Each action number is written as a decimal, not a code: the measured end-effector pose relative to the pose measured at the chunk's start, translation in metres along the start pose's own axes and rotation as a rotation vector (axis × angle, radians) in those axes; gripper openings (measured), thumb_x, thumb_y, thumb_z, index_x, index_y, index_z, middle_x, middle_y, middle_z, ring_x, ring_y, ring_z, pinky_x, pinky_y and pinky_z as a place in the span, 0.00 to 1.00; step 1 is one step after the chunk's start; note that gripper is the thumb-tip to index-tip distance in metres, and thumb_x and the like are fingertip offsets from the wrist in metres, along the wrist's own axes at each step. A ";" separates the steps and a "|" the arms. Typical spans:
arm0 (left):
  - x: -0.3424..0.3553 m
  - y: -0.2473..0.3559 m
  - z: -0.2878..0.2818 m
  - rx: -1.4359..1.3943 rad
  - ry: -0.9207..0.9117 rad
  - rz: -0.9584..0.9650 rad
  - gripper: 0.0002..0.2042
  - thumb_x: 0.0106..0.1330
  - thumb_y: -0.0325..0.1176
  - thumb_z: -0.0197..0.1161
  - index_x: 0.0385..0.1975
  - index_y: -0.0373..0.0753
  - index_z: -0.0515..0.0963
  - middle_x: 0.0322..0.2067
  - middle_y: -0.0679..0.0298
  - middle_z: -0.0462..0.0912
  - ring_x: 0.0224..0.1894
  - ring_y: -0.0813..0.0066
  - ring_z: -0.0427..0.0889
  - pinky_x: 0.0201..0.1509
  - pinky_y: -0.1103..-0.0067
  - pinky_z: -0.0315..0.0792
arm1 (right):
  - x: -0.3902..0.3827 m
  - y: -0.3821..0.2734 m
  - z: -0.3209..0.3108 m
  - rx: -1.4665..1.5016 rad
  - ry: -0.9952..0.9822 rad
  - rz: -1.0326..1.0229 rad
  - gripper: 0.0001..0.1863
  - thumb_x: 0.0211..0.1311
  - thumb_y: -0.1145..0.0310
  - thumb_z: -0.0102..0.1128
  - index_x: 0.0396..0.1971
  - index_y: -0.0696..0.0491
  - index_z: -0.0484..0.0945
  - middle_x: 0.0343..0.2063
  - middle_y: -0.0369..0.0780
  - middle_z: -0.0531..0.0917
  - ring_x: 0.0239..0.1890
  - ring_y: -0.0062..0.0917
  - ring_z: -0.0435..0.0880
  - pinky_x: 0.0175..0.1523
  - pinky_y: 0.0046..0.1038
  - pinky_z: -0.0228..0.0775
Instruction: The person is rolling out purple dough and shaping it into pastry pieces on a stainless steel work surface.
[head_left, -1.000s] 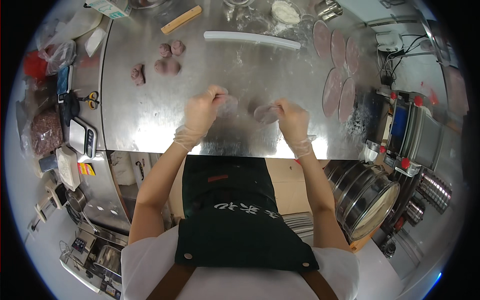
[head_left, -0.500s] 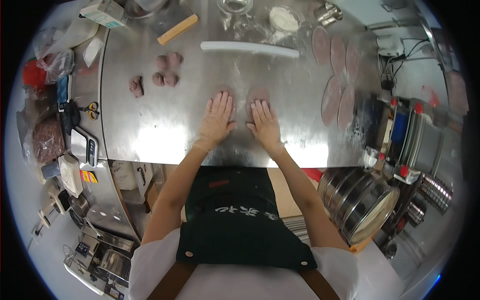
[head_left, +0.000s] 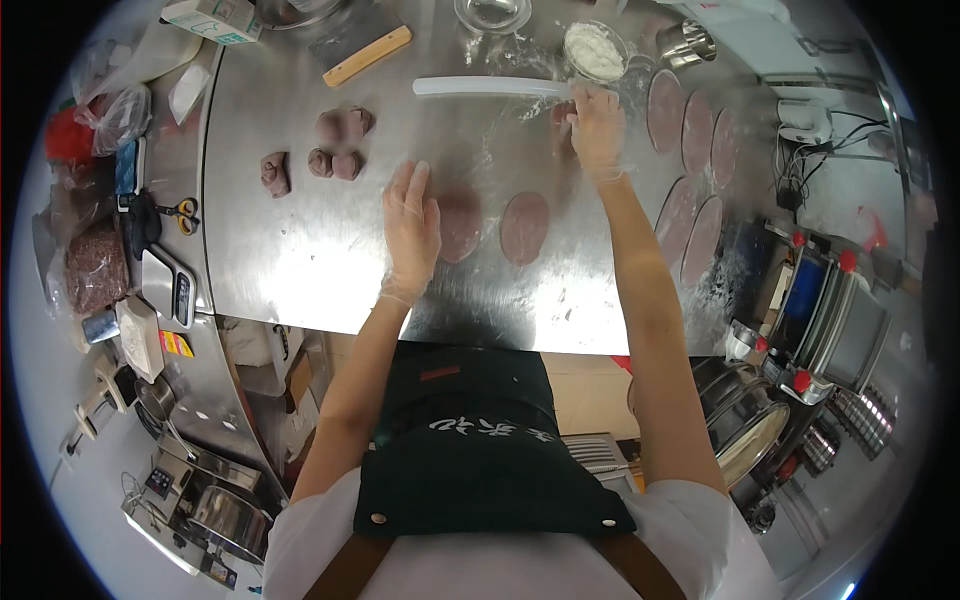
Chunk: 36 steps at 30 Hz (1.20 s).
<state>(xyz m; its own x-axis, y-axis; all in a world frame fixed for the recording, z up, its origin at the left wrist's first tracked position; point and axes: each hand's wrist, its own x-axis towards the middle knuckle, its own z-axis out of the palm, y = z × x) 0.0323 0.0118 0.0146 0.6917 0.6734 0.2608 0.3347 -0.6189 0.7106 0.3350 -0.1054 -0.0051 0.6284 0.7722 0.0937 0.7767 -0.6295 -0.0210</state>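
My left hand (head_left: 410, 228) hovers low over the steel table, fingers stretched out and holding nothing. Just right of it lies a flat, pinkish-purple dough round (head_left: 460, 228); a second dough round (head_left: 525, 228) lies beside that one. Farther off, my right hand (head_left: 598, 132) is closed around the right end of a white rolling pin (head_left: 480, 87), covering that end. Several rolled dough ovals (head_left: 664, 110) lie at the right, some overlapping. Small dough lumps (head_left: 345, 165) sit in a loose group at the left, with one lump (head_left: 274, 173) apart.
At the back are a wooden-handled scraper (head_left: 368, 57), a glass bowl (head_left: 492, 14), a bowl of white flour (head_left: 594, 52) and metal cutters (head_left: 686, 44). Flour dusts the steel table (head_left: 300, 230). Scissors (head_left: 183, 215) and a scale (head_left: 168, 285) stand on the left side.
Both hands have lifted off the two dough rounds, which now show. My right hand has reached forward to the rolling pin, whose right end has swung slightly away; my left has shifted left.
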 end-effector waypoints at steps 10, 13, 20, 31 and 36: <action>0.095 -0.011 0.024 0.464 -0.199 0.359 0.36 0.59 0.29 0.67 0.70 0.43 0.63 0.62 0.53 0.70 0.64 0.52 0.69 0.66 0.61 0.65 | -0.062 -0.020 0.000 0.339 0.062 -0.126 0.23 0.55 0.71 0.65 0.53 0.47 0.79 0.46 0.38 0.81 0.49 0.37 0.77 0.54 0.40 0.67; 0.072 -0.028 0.009 0.488 -0.415 0.452 0.34 0.57 0.32 0.68 0.67 0.43 0.68 0.53 0.57 0.75 0.55 0.58 0.75 0.61 0.64 0.68 | -0.124 -0.034 -0.024 0.294 -0.004 -0.083 0.26 0.55 0.72 0.65 0.57 0.44 0.78 0.46 0.36 0.81 0.48 0.35 0.77 0.53 0.39 0.67; -0.026 -0.032 -0.022 0.384 -0.491 0.297 0.30 0.60 0.34 0.65 0.64 0.37 0.70 0.51 0.57 0.75 0.52 0.58 0.75 0.57 0.64 0.70 | -0.205 -0.066 -0.020 0.404 0.064 -0.085 0.30 0.56 0.69 0.66 0.62 0.43 0.75 0.52 0.38 0.79 0.51 0.34 0.76 0.54 0.42 0.65; -0.023 -0.016 0.008 0.589 -0.394 0.019 0.46 0.67 0.58 0.56 0.72 0.24 0.51 0.73 0.36 0.51 0.76 0.39 0.48 0.76 0.48 0.46 | -0.176 -0.091 -0.009 0.017 -0.118 0.199 0.37 0.71 0.47 0.49 0.71 0.56 0.62 0.73 0.46 0.60 0.74 0.51 0.57 0.75 0.55 0.45; 0.006 -0.014 0.016 0.690 -0.464 0.036 0.45 0.67 0.58 0.56 0.72 0.26 0.53 0.73 0.37 0.52 0.76 0.39 0.48 0.75 0.47 0.45 | -0.149 -0.087 -0.008 0.000 -0.197 0.273 0.39 0.71 0.44 0.45 0.73 0.56 0.60 0.74 0.52 0.57 0.75 0.54 0.53 0.76 0.56 0.41</action>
<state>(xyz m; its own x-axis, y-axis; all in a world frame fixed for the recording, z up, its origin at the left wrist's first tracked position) 0.0417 0.0183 -0.0041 0.8524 0.5071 -0.1278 0.5202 -0.8472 0.1078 0.1734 -0.1664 -0.0095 0.8092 0.5771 -0.1097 0.5788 -0.8152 -0.0191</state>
